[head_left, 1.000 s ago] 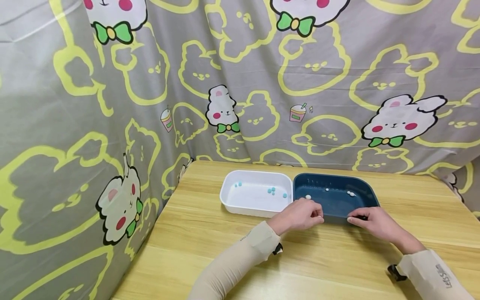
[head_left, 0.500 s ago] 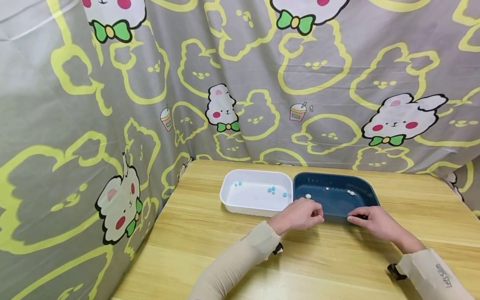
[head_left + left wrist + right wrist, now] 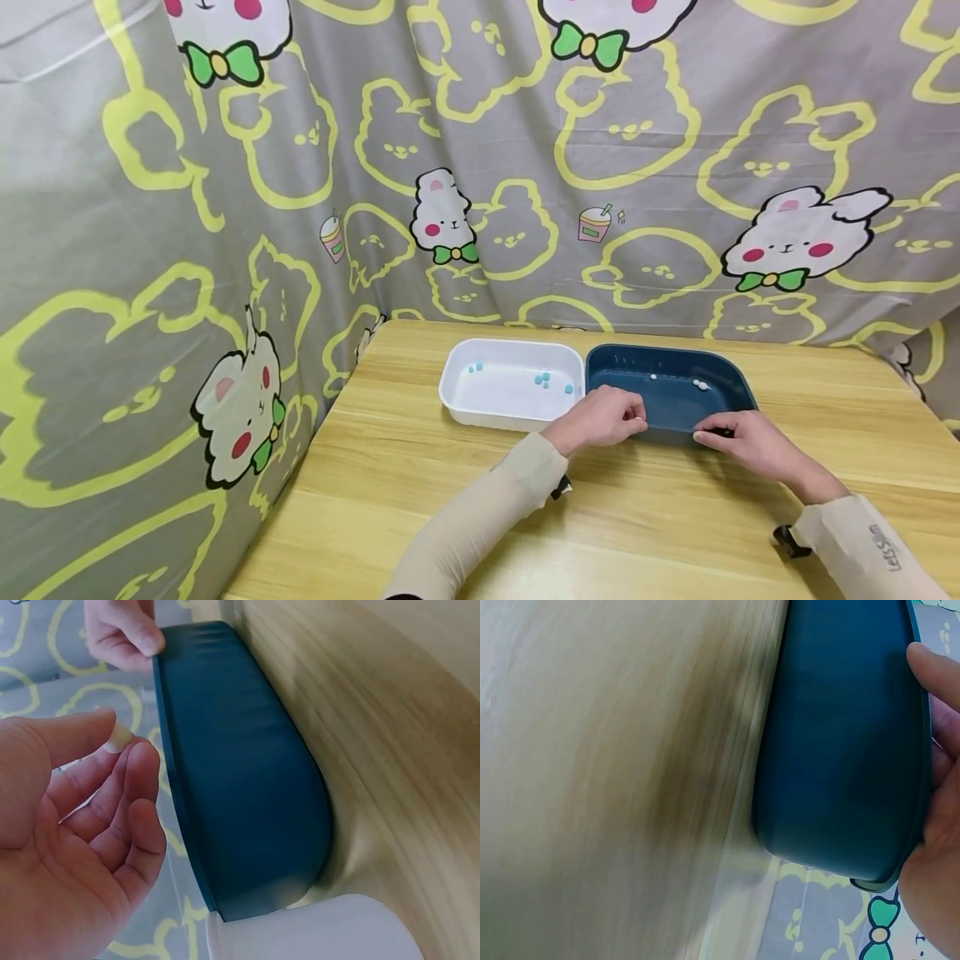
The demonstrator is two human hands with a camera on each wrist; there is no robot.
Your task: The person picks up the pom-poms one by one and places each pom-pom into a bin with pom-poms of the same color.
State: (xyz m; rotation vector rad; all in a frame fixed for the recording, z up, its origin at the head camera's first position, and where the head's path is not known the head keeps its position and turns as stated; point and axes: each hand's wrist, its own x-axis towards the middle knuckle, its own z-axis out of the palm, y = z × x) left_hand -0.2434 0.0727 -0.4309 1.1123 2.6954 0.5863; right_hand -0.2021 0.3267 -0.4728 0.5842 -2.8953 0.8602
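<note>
My left hand point(image 3: 606, 415) is raised over the near left rim of the dark blue tray point(image 3: 671, 400). Between its thumb and fingertip it pinches a small white ball point(image 3: 118, 739), with the other fingers loosely curled. My right hand point(image 3: 750, 442) grips the tray's near right rim, its thumb on the outer wall in the right wrist view. A few white balls point(image 3: 701, 385) lie inside toward the right, and a single smaller white ball point(image 3: 653, 377) sits near the back wall. My left hand hides the tray's near left corner.
A white tray point(image 3: 510, 418) stands against the blue one's left end, with several small light-blue balls point(image 3: 542, 379) scattered in it. Both are on a wooden table point(image 3: 600, 533). A patterned curtain point(image 3: 525, 275) hangs close behind and along the left.
My left hand has risen slightly, and the white ball that showed beyond it in the tray is now out of sight behind it. My right hand stays on the rim.
</note>
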